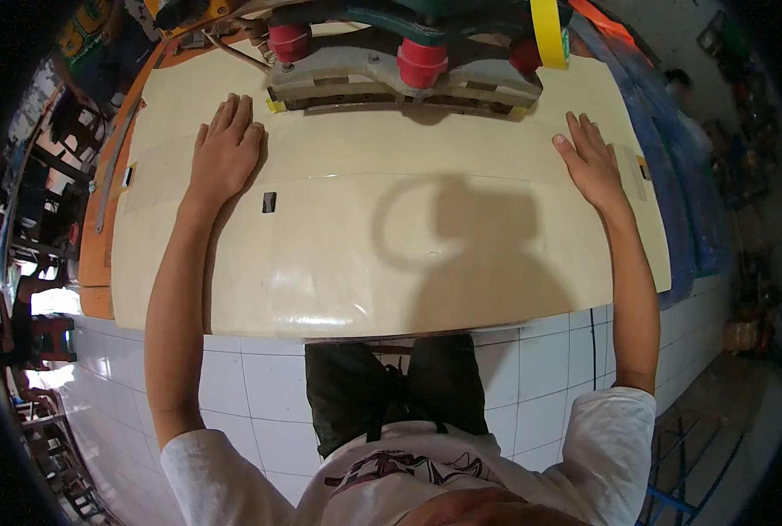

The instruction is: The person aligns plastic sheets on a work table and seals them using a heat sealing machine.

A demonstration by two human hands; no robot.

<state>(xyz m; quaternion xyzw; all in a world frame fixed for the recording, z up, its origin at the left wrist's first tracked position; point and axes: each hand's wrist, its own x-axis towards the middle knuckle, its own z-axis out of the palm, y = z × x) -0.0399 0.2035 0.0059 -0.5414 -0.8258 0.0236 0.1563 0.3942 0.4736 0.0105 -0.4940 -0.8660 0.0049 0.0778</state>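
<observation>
A broad cream sheet covers the table in front of me, with taped seams across it. My left hand lies flat on its left part, palm down, fingers stretched toward the far side. On the right part rests my right hand, also palm down with its fingers out and the thumb apart. Neither hand holds anything. A small black patch sits on the sheet, to the right of my left forearm. Beyond my hands stands a green machine with a grey metal base and red knobs.
A yellow strip hangs at the machine's right. Blue plastic sheeting drapes along the table's right side. The orange-brown table edge shows at left. White floor tiles lie below, and a red stool stands at the far left.
</observation>
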